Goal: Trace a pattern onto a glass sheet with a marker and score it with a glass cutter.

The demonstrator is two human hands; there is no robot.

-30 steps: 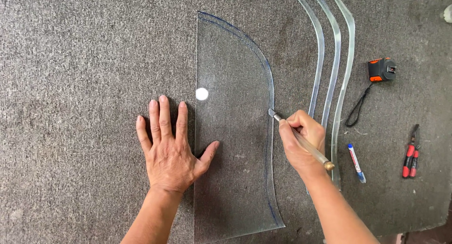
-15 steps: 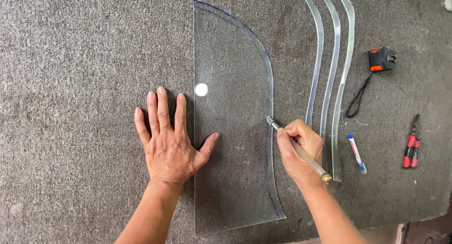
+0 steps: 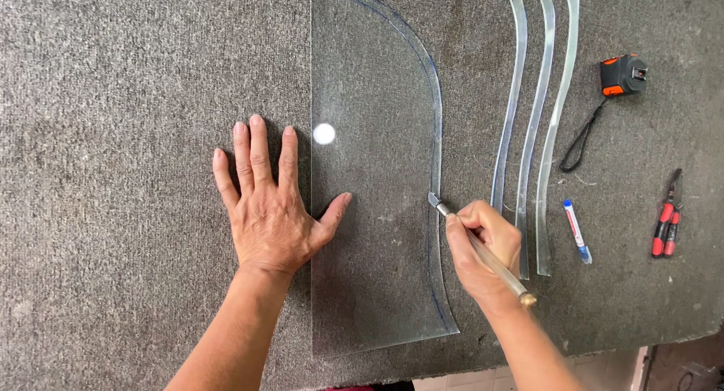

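Observation:
A clear glass sheet (image 3: 377,97) with one straight edge and one curved edge lies flat on grey carpet (image 3: 113,134). A blue line runs along the curved edge. My left hand (image 3: 271,210) lies flat with fingers spread, the palm on the carpet and the thumb on the glass by its straight edge. My right hand (image 3: 483,248) grips a glass cutter (image 3: 479,248) like a pen, its tip on the blue line at the curved edge.
Three curved glass strips (image 3: 535,119) lie right of the sheet. Further right are an orange and black tape measure (image 3: 622,74) with a strap, a blue and white marker (image 3: 577,231) and red-handled pliers (image 3: 667,217). The carpet's front edge (image 3: 603,349) runs close to my arms.
My right hand has drawn the cutter toward me along the blue line. The left hand stays flat in the same place on the sheet's straight edge.

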